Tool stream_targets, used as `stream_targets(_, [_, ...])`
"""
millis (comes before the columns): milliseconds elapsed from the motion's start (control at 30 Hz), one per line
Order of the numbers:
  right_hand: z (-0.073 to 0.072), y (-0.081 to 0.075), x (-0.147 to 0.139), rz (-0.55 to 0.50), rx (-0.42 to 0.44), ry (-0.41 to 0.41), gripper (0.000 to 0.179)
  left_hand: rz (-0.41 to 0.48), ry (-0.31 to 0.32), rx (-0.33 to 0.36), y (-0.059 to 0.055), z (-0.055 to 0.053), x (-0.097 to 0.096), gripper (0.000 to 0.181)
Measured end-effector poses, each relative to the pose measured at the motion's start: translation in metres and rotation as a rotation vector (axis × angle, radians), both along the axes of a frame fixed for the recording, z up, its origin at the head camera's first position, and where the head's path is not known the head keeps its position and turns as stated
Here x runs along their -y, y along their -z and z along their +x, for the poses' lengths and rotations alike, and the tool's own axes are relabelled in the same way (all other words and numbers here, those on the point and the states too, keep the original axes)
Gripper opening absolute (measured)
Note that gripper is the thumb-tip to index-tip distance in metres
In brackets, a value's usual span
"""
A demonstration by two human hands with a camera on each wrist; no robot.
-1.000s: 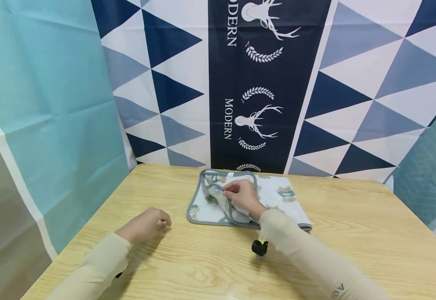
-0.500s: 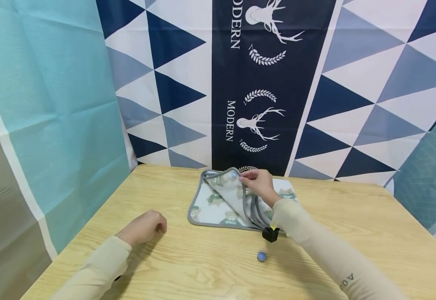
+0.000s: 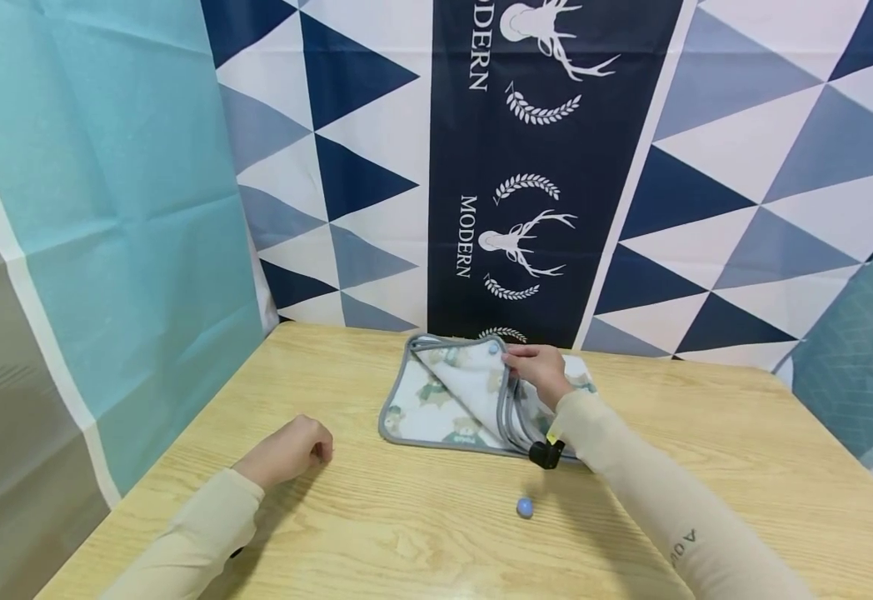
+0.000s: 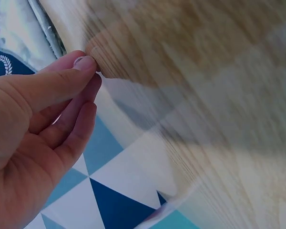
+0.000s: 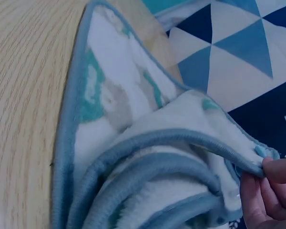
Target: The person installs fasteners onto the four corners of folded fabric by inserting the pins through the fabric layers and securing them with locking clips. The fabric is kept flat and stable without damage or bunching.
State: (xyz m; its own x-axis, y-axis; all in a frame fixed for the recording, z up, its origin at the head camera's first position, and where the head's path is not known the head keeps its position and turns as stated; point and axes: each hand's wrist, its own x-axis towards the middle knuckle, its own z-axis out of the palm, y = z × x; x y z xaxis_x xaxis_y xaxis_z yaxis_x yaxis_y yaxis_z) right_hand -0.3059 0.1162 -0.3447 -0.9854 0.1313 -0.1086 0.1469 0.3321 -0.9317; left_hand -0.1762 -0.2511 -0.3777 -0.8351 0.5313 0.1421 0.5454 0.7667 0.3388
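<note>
A small fleece blanket (image 3: pixel 414 408), white with teddy bears and a grey-blue border, lies folded in layers at the back of the table. My right hand (image 3: pixel 538 372) pinches the edge of its upper layers near the back corner, turning a flap up to the right. Right beside my thumb a small round light-blue piece (image 5: pixel 261 151) shows at this corner. In the right wrist view several bordered edges (image 5: pixel 171 138) curve below the pinch. My left hand (image 3: pixel 290 451) rests by the table left of the blanket, fingers loosely curled, thumb tip against the index finger, nothing visible in it.
A small blue ball (image 3: pixel 525 507) sits on the wooden table (image 3: pixel 406 533) in front of the blanket, near the black camera (image 3: pixel 546 454) on my right wrist. Patterned cloth (image 3: pixel 365 167) hangs behind the table, and a turquoise sheet (image 3: pixel 144 208) hangs at the left.
My right hand has drawn the blanket's upper layers up, back and to the right, baring the layer beneath. The blue ball has come into plain view. My left hand has pulled back slightly.
</note>
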Motion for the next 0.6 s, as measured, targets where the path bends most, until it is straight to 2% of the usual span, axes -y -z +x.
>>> stream_targets(133, [0.0, 0.006, -0.001, -0.043, 0.021, 0.022, 0.035, -0.012, -0.001, -0.016, 0.001, 0.001, -0.001, 0.032])
stream_targets(233, [0.002, 0.01, -0.003, -0.027, 0.014, 0.058, 0.034, -0.016, 0.013, -0.022, 0.001, 0.001, -0.003, 0.031])
stream_targets(367, [0.004, 0.013, 0.005, 0.059, -0.095, 0.134, 0.035, -0.024, 0.008, -0.012, 0.001, 0.001, -0.004, 0.031])
stream_targets(433, [0.007, 0.011, 0.016, 0.119, -0.162, 0.139, 0.034, -0.029, 0.004, -0.01, 0.0, 0.001, -0.003, 0.031])
stream_targets(533, [0.012, 0.006, 0.036, 0.193, -0.254, 0.038, 0.033, -0.033, 0.002, -0.011, -0.001, 0.0, -0.002, 0.031])
stream_targets(600, [0.018, 0.004, 0.051, 0.256, -0.293, -0.082, 0.033, -0.038, 0.006, -0.016, -0.002, -0.001, -0.001, 0.031])
